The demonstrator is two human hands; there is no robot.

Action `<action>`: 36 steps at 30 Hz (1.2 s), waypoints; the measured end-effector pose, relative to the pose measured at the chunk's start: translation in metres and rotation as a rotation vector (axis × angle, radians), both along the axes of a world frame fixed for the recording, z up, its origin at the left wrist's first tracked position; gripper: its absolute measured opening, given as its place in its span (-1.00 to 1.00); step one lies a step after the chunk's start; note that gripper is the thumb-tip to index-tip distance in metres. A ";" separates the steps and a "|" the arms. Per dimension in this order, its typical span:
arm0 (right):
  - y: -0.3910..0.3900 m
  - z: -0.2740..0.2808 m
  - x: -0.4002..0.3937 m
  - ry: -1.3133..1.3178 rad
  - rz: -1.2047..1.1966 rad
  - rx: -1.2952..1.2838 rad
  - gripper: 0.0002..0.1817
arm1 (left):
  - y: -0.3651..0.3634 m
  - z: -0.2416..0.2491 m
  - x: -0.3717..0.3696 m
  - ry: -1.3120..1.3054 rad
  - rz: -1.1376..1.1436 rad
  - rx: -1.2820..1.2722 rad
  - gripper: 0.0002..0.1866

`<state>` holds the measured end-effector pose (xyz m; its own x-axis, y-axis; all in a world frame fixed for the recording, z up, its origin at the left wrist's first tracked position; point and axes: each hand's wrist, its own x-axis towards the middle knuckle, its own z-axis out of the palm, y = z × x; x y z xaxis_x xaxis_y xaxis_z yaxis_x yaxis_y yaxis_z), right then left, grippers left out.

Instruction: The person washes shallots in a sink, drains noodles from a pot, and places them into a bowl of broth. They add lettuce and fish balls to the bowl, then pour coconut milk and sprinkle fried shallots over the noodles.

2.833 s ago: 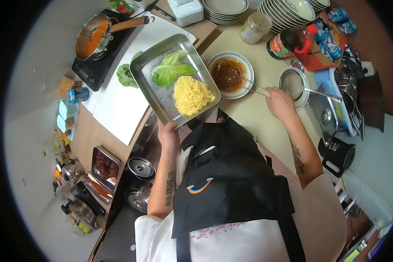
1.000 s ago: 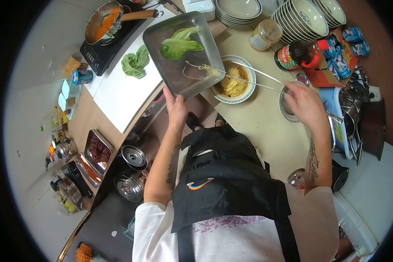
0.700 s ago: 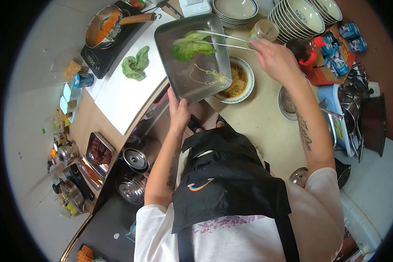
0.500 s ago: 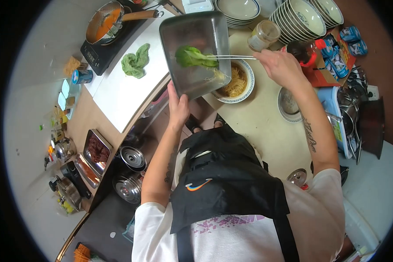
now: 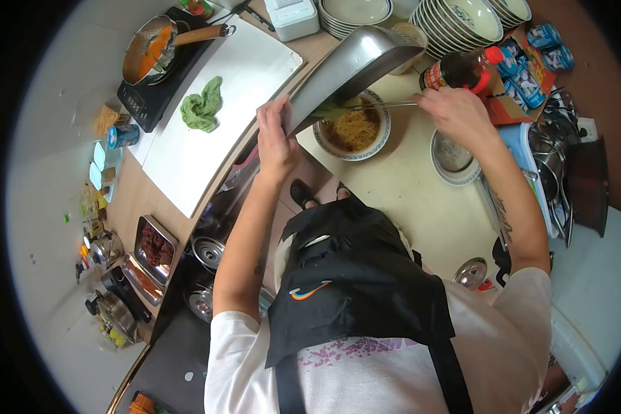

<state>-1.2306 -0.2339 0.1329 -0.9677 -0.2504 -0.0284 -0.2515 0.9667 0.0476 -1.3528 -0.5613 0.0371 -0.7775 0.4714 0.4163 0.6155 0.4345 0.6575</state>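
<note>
My left hand grips the near edge of a deep metal tray, which is tipped on its side above a bowl with a patterned rim. Noodles in brown broth fill that bowl. My right hand holds thin metal chopsticks that reach under the tray to the leafy greens at the bowl's upper left. The tray's wall hides part of the greens. Beside my right wrist stands a second patterned bowl with little in it.
A dark sauce bottle stands just behind my right hand, near stacked bowls. Leftward, a crumpled green cloth lies on a white board, with a pan on a black induction cooker beyond. A gap separates the two counters.
My left hand has tipped the tray up from nearly flat, raising its far side over the bowl. The greens and chopstick tips have gone from inside the tray to the bowl.
</note>
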 end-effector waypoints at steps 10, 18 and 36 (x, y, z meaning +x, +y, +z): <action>0.005 0.032 0.016 0.102 -0.147 -0.211 -0.70 | -0.001 0.002 -0.005 -0.016 -0.010 0.030 -0.21; -0.015 0.009 0.001 0.118 -0.094 -0.153 -0.73 | 0.000 -0.013 0.009 -0.131 0.006 0.113 -0.26; 0.005 0.016 0.024 -0.034 -0.092 -0.077 -0.67 | -0.010 -0.006 -0.014 -0.020 0.030 0.147 -0.24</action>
